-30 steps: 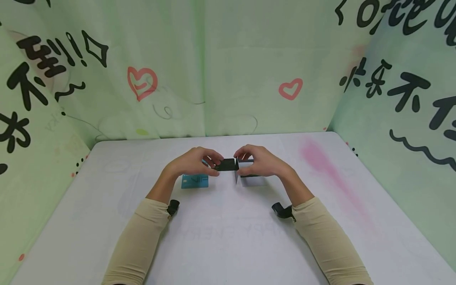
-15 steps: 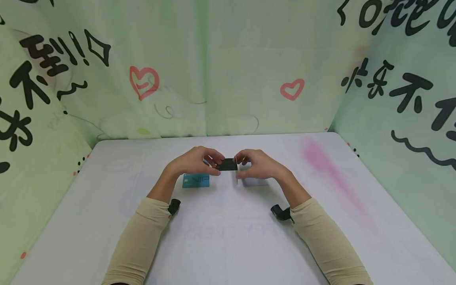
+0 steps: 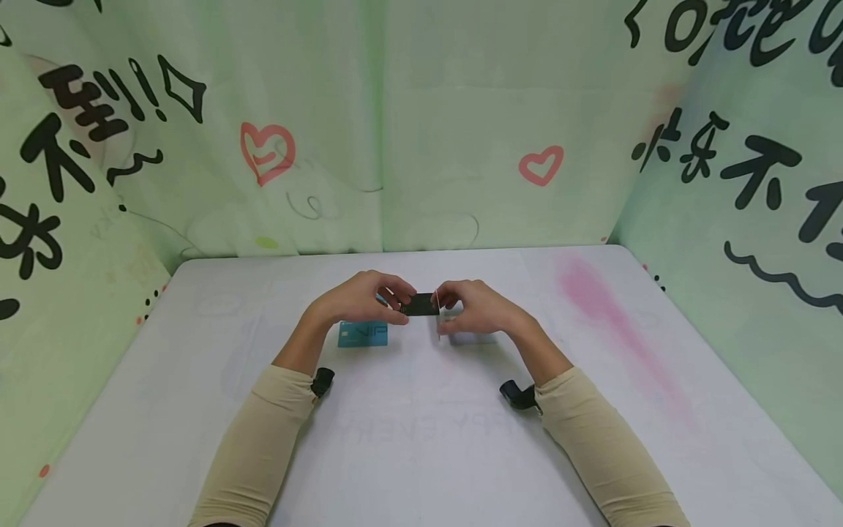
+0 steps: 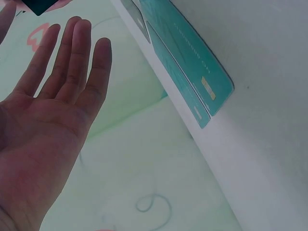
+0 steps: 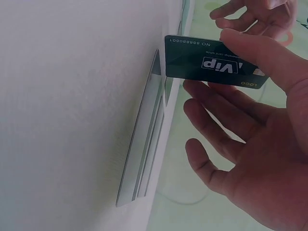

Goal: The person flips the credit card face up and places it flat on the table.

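Note:
A dark card spans the space between the hands in the head view. My left hand holds its left end with thumb and fingertips; most of its fingers lie nearly straight in the left wrist view. My right hand pinches a dark green VIP card between thumb and fingers. That card stands upright, near edge-on in the head view, with its lower end close over the table. Below my left hand a blue VIP card leans with a second teal card beside it.
Two pale grey cards lean together on the table under my right hand, partly hidden in the head view. The white table runs back to a green curtain with hearts and lettering. Each wrist carries a black camera.
My right hand has moved slightly down and toward me. Its card has turned from a slant to nearly edge-on. My left hand and the dark card have stayed almost still.

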`<state>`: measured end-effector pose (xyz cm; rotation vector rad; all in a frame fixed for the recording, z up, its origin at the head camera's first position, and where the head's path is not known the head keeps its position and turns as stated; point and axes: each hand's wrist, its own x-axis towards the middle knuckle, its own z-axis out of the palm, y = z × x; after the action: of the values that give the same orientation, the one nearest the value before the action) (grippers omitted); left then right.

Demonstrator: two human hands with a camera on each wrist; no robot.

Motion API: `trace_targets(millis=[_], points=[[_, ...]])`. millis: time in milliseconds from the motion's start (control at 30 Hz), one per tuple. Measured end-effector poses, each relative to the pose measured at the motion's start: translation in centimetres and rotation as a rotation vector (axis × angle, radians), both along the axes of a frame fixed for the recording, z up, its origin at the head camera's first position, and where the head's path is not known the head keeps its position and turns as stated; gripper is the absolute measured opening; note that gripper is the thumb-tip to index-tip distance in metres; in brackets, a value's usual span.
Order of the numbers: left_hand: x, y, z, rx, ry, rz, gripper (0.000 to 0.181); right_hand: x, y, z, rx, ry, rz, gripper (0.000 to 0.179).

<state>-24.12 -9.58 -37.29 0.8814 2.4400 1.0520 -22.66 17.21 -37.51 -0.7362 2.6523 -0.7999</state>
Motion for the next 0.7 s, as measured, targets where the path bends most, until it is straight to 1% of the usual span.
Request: trace_targets(millis=[400, 500, 700], points=[[0.07, 0.11, 0.07, 0.002, -0.007, 0.004, 0.052, -0.02, 0.08, 0.08, -0.023, 0.008, 0.002, 0.052], [0.08, 0.1, 0.05, -0.001, -0.01, 0.005, 0.052, 0.09, -0.01, 0.24, -0.013, 0.012, 0.0, 0.052], [0.16, 0.2, 0.12, 0.003, -0.014, 0.008, 0.051, 0.32, -0.17, 0.42, 0.018, 0.048, 0.003, 0.057]])
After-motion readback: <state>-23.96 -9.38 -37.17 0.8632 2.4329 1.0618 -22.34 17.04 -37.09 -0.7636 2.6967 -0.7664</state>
